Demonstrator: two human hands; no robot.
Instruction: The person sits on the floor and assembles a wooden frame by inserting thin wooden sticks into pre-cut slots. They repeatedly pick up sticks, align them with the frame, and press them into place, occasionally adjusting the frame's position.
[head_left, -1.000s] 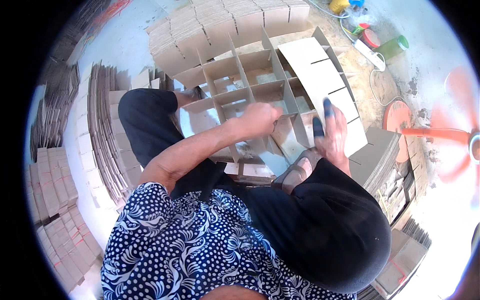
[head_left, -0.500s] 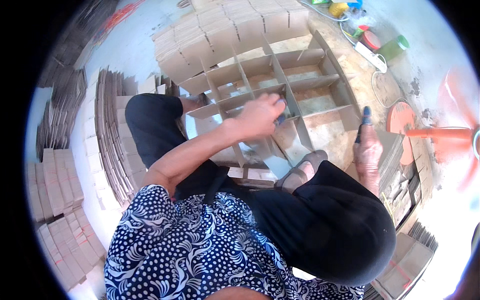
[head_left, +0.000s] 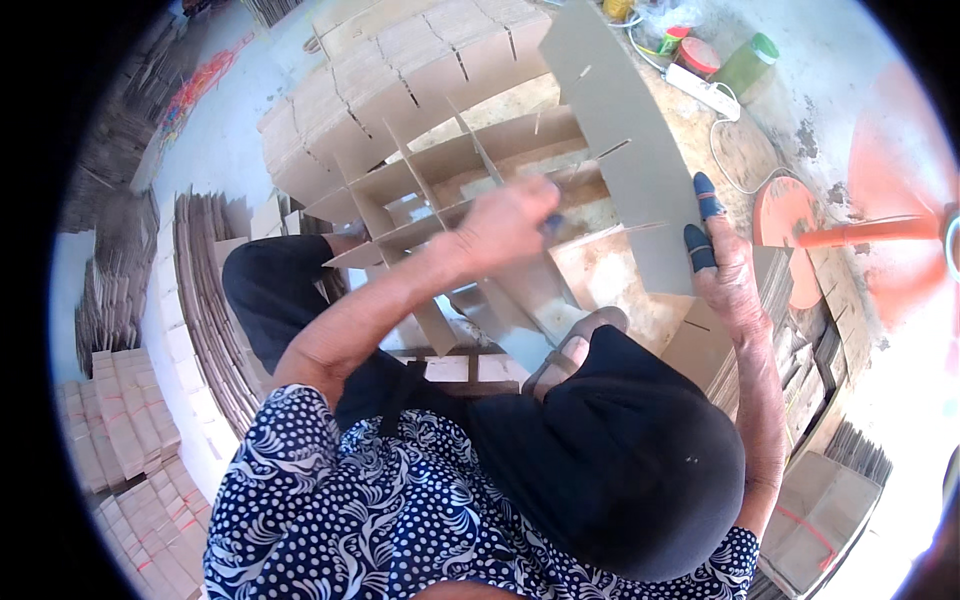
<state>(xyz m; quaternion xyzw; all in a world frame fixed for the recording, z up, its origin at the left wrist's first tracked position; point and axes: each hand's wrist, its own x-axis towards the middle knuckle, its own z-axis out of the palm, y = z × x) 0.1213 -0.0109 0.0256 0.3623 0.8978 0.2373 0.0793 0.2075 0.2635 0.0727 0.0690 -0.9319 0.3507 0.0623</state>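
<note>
On the floor in front of me stands a grid of interlocked cardboard dividers (head_left: 435, 165). At its right side a wide cardboard strip (head_left: 630, 150) with cut slots leans, its broad face showing. My right hand (head_left: 728, 270) grips the near part of this strip's right edge, dark covers on two of its fingers. Over the middle of the grid is my left hand (head_left: 500, 225), blurred by motion, with something dark at its fingertips. Whether its fingers hold anything I cannot tell. That hand and forearm hide part of the grid's cells.
Behind the grid lies a long stack of slotted cardboard (head_left: 400, 75). More cardboard bundles (head_left: 205, 310) stand at the left. To the right are an orange fan (head_left: 870, 235), a white power strip (head_left: 702, 90), a green container (head_left: 750, 65) and a red-lidded jar (head_left: 698, 57).
My right hand has moved from beside the grid onto the edge of the wide cardboard strip, which now shows broadly at the right. My left hand stays over the grid, still blurred.
</note>
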